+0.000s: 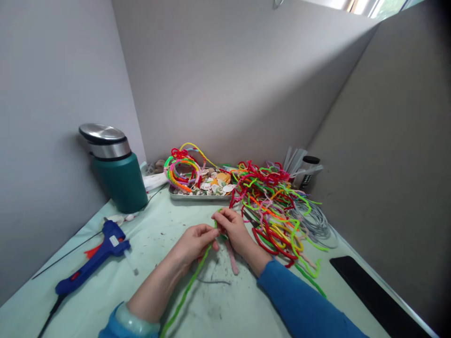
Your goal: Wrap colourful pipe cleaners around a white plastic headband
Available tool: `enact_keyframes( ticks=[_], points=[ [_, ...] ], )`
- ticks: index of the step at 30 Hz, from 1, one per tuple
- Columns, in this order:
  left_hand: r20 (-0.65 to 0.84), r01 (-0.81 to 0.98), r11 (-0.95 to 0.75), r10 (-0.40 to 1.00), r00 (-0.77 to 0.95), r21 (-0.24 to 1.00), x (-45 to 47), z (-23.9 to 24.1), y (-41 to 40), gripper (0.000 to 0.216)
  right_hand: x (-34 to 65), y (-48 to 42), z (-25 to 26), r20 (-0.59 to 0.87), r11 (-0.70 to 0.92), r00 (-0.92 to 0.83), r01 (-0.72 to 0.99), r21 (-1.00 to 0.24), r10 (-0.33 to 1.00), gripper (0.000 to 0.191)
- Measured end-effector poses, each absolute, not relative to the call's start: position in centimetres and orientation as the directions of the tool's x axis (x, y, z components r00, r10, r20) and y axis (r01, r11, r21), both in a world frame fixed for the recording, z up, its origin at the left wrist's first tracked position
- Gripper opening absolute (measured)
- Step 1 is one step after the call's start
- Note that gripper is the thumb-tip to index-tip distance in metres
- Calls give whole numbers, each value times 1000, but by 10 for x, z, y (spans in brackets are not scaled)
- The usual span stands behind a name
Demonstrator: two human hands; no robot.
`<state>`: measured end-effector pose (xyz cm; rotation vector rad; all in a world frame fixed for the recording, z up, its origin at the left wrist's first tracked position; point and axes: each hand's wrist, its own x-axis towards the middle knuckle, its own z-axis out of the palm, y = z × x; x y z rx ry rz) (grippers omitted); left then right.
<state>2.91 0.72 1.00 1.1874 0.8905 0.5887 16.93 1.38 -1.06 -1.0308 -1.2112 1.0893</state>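
Note:
My left hand (195, 243) and my right hand (233, 228) meet over the middle of the table, both pinched on a green pipe cleaner (188, 285). The green stem trails down from my fingers toward the near edge, under my left forearm. A pink pipe cleaner (232, 259) lies on the table just below my right hand. A short grey piece (213, 281) lies between my forearms. Both sleeves are blue, and a pale green bangle (136, 321) sits on my left wrist.
A tangled heap of coloured pipe cleaners (275, 206) lies right of my hands, with grey coils (315, 220) beyond. A metal tray (197, 195) of shells and wrapped rings stands at the back. A blue glue gun (95, 260) and a teal flask (118, 171) are on the left, a black slab (373, 295) on the right.

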Motion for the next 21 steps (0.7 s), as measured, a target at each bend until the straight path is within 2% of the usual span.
enact_keyframes(
  ticks=[6,12,16,21],
  points=[
    [-264,74,266,811,521,961,29,10,8,25,170,16,-13,91,90,-1,-153,-984,996,15],
    [-251,34,273,820,515,961,30,10,8,27,170,13,-10,131,127,-36,-84,-988,991,17],
    [-261,42,279,821,508,959,28,7,11,26,173,14,-12,131,129,-13,-121,-984,991,20],
    [-281,-103,377,821,498,920,24,9,15,24,181,19,-14,111,104,-67,-103,-989,992,22]
  ],
)
